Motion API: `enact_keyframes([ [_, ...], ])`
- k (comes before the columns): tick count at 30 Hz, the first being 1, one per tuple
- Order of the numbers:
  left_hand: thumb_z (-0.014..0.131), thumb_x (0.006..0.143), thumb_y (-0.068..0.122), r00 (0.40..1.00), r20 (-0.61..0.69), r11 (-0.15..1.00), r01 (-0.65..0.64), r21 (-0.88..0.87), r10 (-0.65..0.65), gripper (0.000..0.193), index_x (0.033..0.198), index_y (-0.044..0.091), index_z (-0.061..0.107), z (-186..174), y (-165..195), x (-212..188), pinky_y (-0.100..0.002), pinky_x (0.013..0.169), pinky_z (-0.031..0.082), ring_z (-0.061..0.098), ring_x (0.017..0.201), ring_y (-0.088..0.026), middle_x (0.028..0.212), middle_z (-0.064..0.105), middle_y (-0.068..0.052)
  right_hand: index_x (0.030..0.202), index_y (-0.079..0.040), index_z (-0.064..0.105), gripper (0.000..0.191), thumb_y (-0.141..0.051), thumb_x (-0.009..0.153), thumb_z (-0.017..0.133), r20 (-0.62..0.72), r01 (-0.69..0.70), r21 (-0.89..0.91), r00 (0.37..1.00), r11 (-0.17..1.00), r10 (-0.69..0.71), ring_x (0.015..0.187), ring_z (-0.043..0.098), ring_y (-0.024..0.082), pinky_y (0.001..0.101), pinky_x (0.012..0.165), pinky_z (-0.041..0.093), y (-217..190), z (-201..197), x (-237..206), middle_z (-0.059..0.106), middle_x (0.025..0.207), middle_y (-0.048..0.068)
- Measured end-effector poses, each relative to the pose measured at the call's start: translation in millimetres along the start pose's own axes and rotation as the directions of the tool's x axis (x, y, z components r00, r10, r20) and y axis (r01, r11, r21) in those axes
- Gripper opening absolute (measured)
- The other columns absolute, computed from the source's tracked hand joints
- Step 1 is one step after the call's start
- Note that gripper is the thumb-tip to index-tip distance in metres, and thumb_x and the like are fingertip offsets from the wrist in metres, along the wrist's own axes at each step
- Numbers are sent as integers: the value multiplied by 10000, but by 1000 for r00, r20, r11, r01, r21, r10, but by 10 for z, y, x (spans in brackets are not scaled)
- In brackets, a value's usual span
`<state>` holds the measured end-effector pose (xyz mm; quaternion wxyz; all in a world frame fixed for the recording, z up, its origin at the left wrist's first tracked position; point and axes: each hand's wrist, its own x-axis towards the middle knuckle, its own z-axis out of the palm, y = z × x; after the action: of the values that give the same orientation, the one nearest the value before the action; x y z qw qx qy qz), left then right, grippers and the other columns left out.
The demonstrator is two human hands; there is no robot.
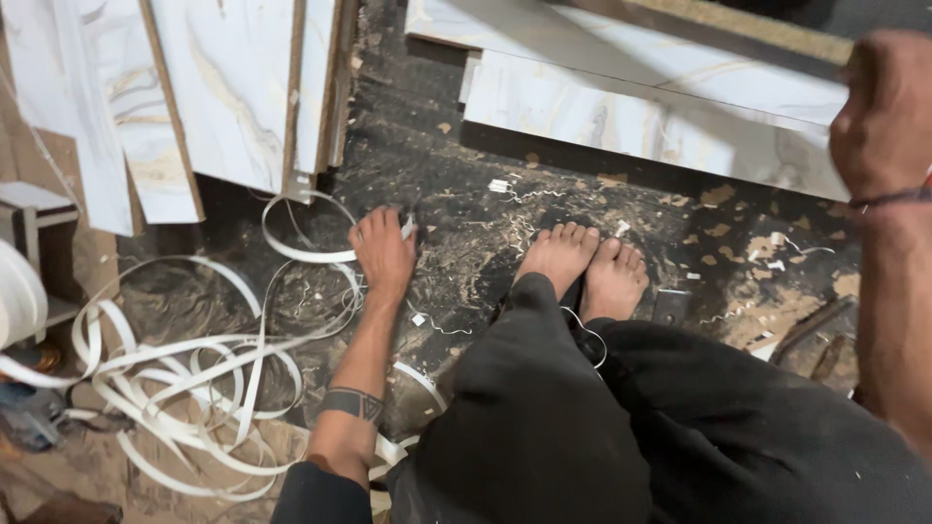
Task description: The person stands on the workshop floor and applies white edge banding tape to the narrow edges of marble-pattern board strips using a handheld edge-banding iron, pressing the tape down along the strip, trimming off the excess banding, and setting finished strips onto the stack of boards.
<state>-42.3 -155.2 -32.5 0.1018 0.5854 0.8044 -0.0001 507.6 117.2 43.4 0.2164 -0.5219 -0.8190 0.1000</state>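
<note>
Left grip point(383, 250) amid white strips point(194, 378).

No packages, labels, signs or screens seem to be in view, though the dim floor corners are unclear.

Your left hand point(383, 247): on the floor point(466, 175), left of your feet point(582, 267).
Edge strips point(194, 378): left of that hand.
Panels point(641, 107): beyond your feet.

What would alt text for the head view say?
A seated person's left hand presses the dusty floor beside white edging strips; the right hand is raised, fisted. Bare feet face marbled boards.
</note>
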Motion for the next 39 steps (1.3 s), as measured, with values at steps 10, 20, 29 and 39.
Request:
enact_keyframes([
  [10,537,1043,272,972,205,962,-54,-269,112,293,1230,47,553,-67,283,15,-586,542,470,649,581,-466,639,676,-222,1225,-120,647,289,77,1014,644,-30,-136,86,990,987,139,1085,626,218,386,1080,331,-730,197,-1425,696,1092,42],
  [20,565,1020,322,852,49,742,-424,-519,521,216,988,114,613,-323,1085,-96,-517,634,516,685,762,-403,843,719,-157,1179,-113,662,228,-2,980,678,78,-116,34,991,993,113,1173,622,269,451,1093,369,-713,629,-1360,690,1125,57],
  [29,566,1039,312,768,201,679,-373,-633,609,225,1129,108,595,-557,1671,109,-518,651,517,697,762,-409,786,716,-161,1219,-100,650,225,-107,1009,732,104,-13,-48,994,999,18,1196,624,258,476,1156,368,-1042,595,-1229,682,1207,67],
  [39,654,943,285,702,-11,508,-526,-682,712,406,1322,141,624,-425,2007,193,-466,779,551,702,990,-348,1091,731,-114,1149,-87,712,198,-72,952,714,78,-12,1,997,1000,12,1067,663,322,472,931,503,-1283,588,-992,726,1122,109],
])
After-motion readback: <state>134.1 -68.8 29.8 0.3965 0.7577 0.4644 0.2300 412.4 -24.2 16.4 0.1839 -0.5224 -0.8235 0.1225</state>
